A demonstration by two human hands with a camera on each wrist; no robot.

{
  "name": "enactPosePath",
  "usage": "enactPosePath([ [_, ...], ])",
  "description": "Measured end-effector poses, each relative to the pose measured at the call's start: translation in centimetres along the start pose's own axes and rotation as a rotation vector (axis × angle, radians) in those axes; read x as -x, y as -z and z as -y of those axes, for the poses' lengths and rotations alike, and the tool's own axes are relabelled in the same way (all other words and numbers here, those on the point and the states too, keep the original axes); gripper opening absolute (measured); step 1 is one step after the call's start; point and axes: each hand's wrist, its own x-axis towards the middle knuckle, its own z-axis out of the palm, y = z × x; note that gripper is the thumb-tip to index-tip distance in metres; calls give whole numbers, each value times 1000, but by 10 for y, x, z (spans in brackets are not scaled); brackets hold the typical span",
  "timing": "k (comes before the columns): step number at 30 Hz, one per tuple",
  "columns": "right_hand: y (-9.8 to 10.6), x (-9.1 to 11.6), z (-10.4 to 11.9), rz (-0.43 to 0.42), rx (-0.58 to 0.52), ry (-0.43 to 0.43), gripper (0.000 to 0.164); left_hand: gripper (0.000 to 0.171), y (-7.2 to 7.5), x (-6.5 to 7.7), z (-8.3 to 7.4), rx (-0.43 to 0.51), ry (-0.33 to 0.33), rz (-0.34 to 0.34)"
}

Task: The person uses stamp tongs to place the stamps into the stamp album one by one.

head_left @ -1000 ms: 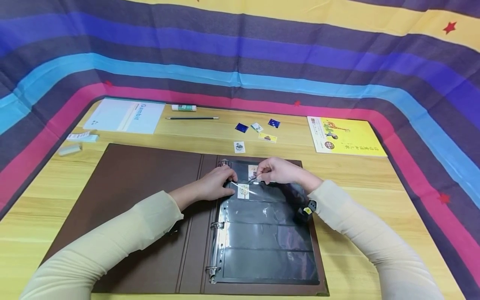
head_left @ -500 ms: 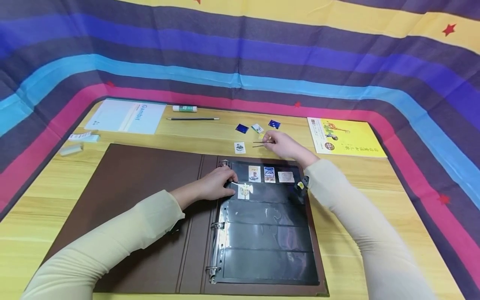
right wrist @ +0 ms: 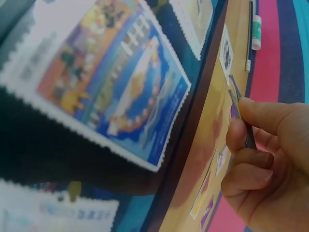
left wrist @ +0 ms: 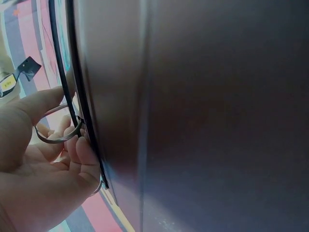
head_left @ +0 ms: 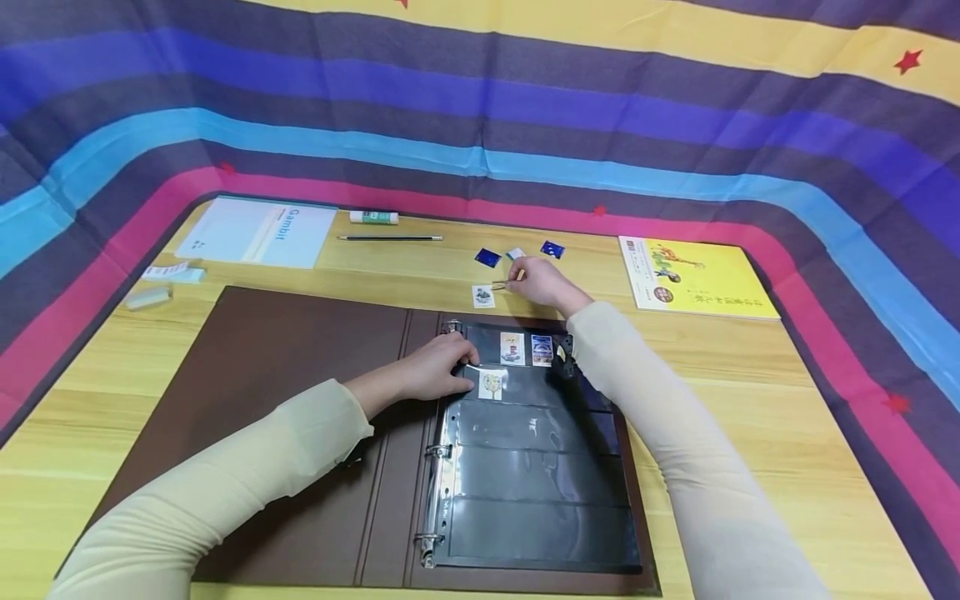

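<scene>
A pair of thin metal tweezers (right wrist: 241,116) is pinched in the right hand (head_left: 542,285), tips beside the small loose paper stamp (head_left: 483,295) on the wooden surface (head_left: 750,367). The left hand (head_left: 435,371) rests flat-fingered on the black plastic album page (head_left: 536,467), holding nothing. The stamp is best nipped by its edge, with the page kept pressed.

A desk (head_left: 750,375) of pale wood-grain laminate, smooth with a soft sheen, fills the lower frame. At centre lies an open binder (head_left: 300,400) covered in matt brown leather-look material, with shiny metal rings (head_left: 433,451) along its spine. On its right half sits a black page under glossy clear plastic pockets (head_left: 536,467) that catch reflections. Paper stamps (head_left: 512,348) with perforated edges sit in the top pocket. The right hand (head_left: 540,282) pinches thin metal tweezers (head_left: 501,287). At upper right, a glossy yellow paper booklet (head_left: 693,275). Striped cloth (head_left: 480,100), matt and slightly creased, covers the background. Both sleeves (head_left: 225,492) are soft, cream knit fabric.
</scene>
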Motion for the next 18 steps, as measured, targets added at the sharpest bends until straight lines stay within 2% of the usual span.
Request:
enactPosePath([
  [13,-3,-3,4,-29,96,-27,9,26,0,-1,1,-3,-1,3],
  [18,-2,-1,5,-41,93,-52,9,26,-1,-1,1,1,-3,4],
])
